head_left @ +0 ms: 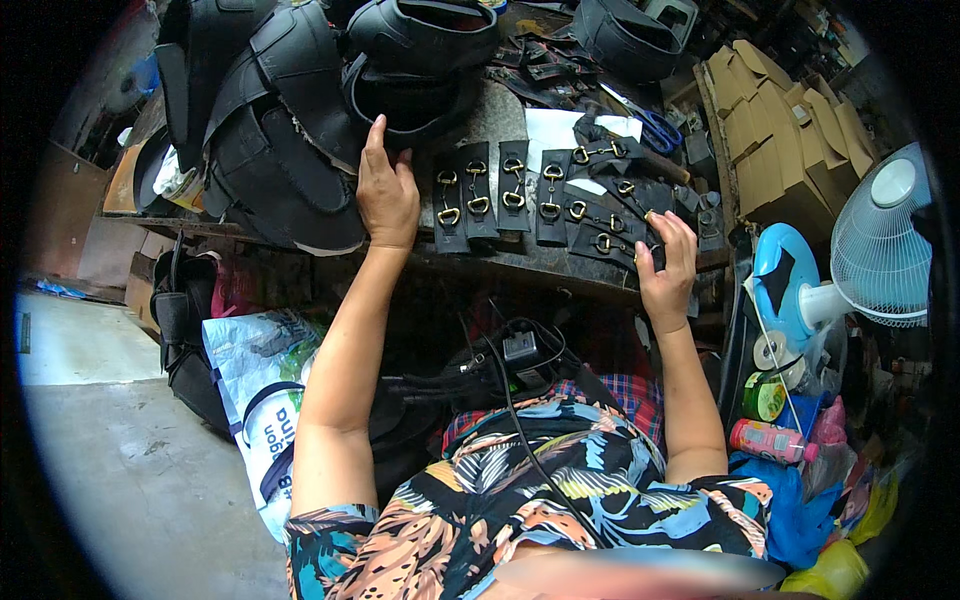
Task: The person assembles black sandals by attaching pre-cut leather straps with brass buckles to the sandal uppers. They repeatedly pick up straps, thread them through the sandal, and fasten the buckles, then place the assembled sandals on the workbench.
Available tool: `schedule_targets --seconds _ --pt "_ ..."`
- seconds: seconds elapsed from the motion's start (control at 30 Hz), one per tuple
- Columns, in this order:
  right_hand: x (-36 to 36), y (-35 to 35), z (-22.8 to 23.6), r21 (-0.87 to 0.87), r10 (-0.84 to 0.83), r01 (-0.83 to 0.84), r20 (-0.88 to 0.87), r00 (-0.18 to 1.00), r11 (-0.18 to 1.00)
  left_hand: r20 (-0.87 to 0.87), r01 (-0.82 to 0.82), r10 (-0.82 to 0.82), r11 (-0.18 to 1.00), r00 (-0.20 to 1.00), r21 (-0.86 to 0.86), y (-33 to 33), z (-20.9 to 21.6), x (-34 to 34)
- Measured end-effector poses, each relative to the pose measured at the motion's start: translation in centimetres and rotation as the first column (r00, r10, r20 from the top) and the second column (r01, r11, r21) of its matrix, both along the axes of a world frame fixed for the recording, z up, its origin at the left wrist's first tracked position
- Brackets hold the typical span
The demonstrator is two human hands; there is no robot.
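My left hand (388, 198) is raised at the bench edge, fingers stretched up and thumb apart, beside a black shoe upper (410, 100); it holds nothing I can see. Several short black straps with gold-coloured metal bits, such as this strap (479, 190), lie roughly side by side on the bench between my hands. My right hand (670, 262) is over the right end of this group, with thumb and fingers apart. Its fingertips touch or nearly touch the rings of a strap (612, 245) and a slanted strap (628, 190); the hand partly hides both.
Large black uppers (280, 130) crowd the bench's left side. Blue-handled scissors (655, 130) and white paper (548, 128) lie behind the straps. Cardboard boxes (780, 140) stand at right, above a blue fan (785, 270). A pink bottle (770, 440) and bags are lower right.
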State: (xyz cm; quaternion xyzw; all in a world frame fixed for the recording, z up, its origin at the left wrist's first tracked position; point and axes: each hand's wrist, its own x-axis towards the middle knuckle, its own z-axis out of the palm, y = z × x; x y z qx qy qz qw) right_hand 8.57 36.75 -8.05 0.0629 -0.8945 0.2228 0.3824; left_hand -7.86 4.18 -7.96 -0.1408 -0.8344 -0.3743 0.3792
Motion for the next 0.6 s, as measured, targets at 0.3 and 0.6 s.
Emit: schedule_targets --seconds 0.3,0.6 --pt "-0.28 0.11 -0.47 0.063 0.048 -0.046 -0.032 0.998 0.997 0.021 -0.007 0.007 1.0 1.0 0.013 -0.04 -0.2 -0.09" --pt "-0.33 0.15 -0.42 0.074 0.076 -0.074 -0.022 0.997 0.995 0.082 0.02 -0.02 1.0 0.996 0.004 -0.33 -0.34 0.02"
